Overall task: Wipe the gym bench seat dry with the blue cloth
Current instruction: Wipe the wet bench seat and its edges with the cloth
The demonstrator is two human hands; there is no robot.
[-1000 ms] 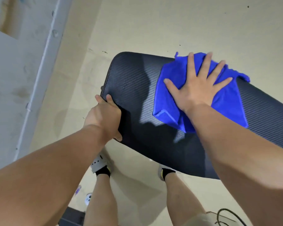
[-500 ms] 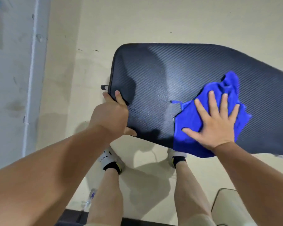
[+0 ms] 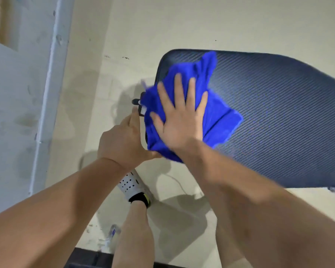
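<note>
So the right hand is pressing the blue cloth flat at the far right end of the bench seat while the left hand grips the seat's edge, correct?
Not quite. In the head view the right hand presses the blue cloth at the left end of the bench seat, beside the left hand, which does grip the seat's edge.

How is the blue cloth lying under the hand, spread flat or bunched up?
Bunched up. The blue cloth shows ridges and folded layers under the flat right hand, and one corner hangs over the bench seat end.
</note>
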